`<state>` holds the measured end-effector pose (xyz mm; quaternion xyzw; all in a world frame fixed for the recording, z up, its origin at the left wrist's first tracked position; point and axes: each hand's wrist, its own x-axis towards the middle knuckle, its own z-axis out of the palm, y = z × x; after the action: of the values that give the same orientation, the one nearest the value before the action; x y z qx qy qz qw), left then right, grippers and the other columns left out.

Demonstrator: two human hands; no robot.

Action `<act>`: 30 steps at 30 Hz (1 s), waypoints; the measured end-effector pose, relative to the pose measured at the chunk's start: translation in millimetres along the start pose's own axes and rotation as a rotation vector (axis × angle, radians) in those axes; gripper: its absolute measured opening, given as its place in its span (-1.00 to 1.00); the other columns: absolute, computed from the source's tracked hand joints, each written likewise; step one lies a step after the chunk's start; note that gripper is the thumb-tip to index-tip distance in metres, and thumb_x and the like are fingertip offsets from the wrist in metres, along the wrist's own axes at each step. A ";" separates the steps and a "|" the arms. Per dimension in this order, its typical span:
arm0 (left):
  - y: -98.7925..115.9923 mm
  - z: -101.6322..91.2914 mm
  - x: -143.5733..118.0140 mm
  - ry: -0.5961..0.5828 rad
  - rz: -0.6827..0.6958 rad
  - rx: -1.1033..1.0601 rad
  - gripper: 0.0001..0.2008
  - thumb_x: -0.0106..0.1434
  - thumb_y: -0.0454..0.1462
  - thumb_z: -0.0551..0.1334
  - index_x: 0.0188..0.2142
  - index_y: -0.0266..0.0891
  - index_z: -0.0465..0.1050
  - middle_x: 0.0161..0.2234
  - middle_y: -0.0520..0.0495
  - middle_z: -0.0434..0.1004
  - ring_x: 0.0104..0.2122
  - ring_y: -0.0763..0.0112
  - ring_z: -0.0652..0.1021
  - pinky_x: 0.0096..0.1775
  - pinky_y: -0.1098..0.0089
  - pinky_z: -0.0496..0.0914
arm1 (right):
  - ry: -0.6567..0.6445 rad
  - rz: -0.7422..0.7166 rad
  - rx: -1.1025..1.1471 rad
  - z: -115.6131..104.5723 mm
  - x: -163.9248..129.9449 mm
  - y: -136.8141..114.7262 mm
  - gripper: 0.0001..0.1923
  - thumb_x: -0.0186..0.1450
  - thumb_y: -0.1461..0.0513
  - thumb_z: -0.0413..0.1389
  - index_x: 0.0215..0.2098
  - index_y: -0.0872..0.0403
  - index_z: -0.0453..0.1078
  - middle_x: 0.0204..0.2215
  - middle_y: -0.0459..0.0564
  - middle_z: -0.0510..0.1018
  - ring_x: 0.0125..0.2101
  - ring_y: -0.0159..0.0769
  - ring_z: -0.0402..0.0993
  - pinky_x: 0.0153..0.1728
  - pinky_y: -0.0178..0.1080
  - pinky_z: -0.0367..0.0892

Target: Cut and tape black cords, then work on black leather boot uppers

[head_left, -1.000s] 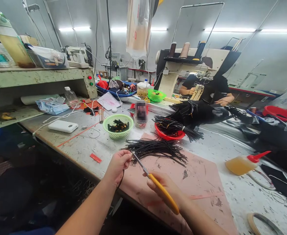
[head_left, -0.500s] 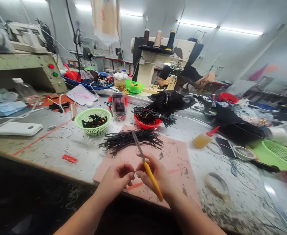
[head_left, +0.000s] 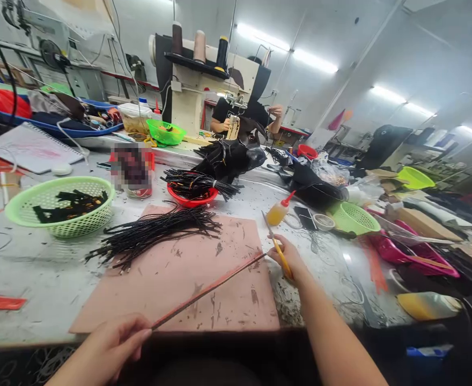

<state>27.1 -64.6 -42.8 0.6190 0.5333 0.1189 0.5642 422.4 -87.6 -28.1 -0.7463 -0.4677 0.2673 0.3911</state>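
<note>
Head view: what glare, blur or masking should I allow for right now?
In the head view, strip lights burn out white; in the head view, a mosaic hides most of the clear container; in the head view, the far right looks soft and stretched, while the left hand, right hand and dark cord read fairly clearly.

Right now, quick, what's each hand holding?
Left hand: closed, pinching a dark cord's end.
Right hand: closed, holding yellow-handled scissors and the cord's other end.
</note>
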 end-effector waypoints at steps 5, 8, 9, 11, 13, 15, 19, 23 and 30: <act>4.6 6.3 7.0 0.067 0.056 0.070 -0.71 -0.06 -0.02 0.20 -0.65 -0.18 0.41 -0.77 0.07 0.31 -0.79 0.56 0.13 -0.76 0.55 -0.07 | -0.019 0.030 -0.100 5.4 8.8 4.1 -0.51 -0.04 0.24 0.04 -0.10 0.09 0.28 -0.62 -0.18 0.37 -0.57 -0.33 0.29 -0.49 -0.30 0.21; 9.5 8.5 5.5 0.061 0.036 0.062 -0.72 -0.08 -0.04 0.20 -0.67 -0.19 0.37 -0.77 0.08 0.29 -0.79 0.55 0.15 -0.75 0.55 -0.03 | -0.024 0.036 -0.145 7.2 13.1 3.3 -0.50 -0.05 0.27 0.04 -0.09 0.09 0.29 -0.62 -0.18 0.40 -0.55 -0.32 0.33 -0.47 -0.30 0.22; 10.5 9.1 4.7 0.072 0.033 0.053 -0.73 -0.07 -0.05 0.20 -0.67 -0.19 0.37 -0.77 0.08 0.29 -0.79 0.54 0.17 -0.73 0.55 0.00 | -0.024 0.037 -0.159 7.0 14.6 3.6 -0.50 -0.05 0.28 0.04 -0.08 0.08 0.29 -0.61 -0.18 0.40 -0.54 -0.31 0.34 -0.46 -0.30 0.23; 11.6 10.1 3.2 0.086 0.027 0.045 -0.73 -0.06 -0.05 0.19 -0.65 -0.19 0.36 -0.76 0.08 0.31 -0.77 0.51 0.23 -0.70 0.54 0.07 | -0.022 0.041 -0.186 6.4 17.1 5.2 -0.49 -0.05 0.28 0.04 -0.08 0.07 0.29 -0.61 -0.19 0.41 -0.52 -0.31 0.36 -0.44 -0.30 0.24; 12.9 10.8 1.9 0.091 0.026 0.065 -0.75 -0.05 -0.07 0.18 -0.65 -0.19 0.37 -0.75 0.08 0.33 -0.77 0.49 0.25 -0.69 0.53 0.08 | -0.022 0.047 -0.209 6.1 18.1 7.6 -0.49 -0.05 0.28 0.05 -0.08 0.06 0.30 -0.63 -0.20 0.40 -0.53 -0.30 0.36 -0.44 -0.30 0.24; 16.1 11.4 -0.6 0.088 0.023 0.101 -0.78 -0.05 -0.10 0.19 -0.65 -0.19 0.37 -0.75 0.08 0.35 -0.76 0.49 0.25 -0.69 0.53 0.08 | -0.028 0.056 -0.223 6.1 16.7 10.0 -0.48 -0.06 0.26 0.06 -0.08 0.08 0.30 -0.63 -0.20 0.40 -0.54 -0.30 0.36 -0.45 -0.29 0.24; 26.8 14.0 -8.6 0.110 0.025 0.167 -0.83 -0.02 -0.19 0.15 -0.65 -0.19 0.38 -0.74 0.07 0.38 -0.72 0.46 0.29 -0.63 0.51 0.10 | -0.060 0.071 -0.228 4.2 11.7 15.0 -0.43 -0.05 0.20 0.06 -0.03 0.13 0.27 -0.65 -0.16 0.42 -0.56 -0.27 0.36 -0.49 -0.27 0.21; 32.3 17.3 -14.0 0.148 0.012 0.182 -0.85 -0.03 -0.24 0.15 -0.65 -0.19 0.39 -0.74 0.08 0.37 -0.68 0.42 0.32 -0.60 0.50 0.10 | -0.090 0.081 -0.238 0.1 13.2 20.5 -0.41 -0.08 0.18 0.08 -0.04 0.15 0.29 -0.64 -0.12 0.46 -0.57 -0.23 0.37 -0.49 -0.24 0.21; 29.0 19.9 -16.8 0.160 0.028 0.175 -0.88 -0.04 -0.29 0.15 -0.66 -0.19 0.37 -0.72 0.09 0.38 -0.65 0.41 0.35 -0.56 0.49 0.12 | -0.071 0.091 -0.277 -1.0 10.7 18.1 -0.43 -0.08 0.17 0.08 -0.07 0.12 0.31 -0.62 -0.09 0.49 -0.57 -0.22 0.39 -0.48 -0.24 0.21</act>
<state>50.5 -83.4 -17.9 0.6618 0.5763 0.1286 0.4618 436.4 -82.9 -43.0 -0.8037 -0.4792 0.2436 0.2550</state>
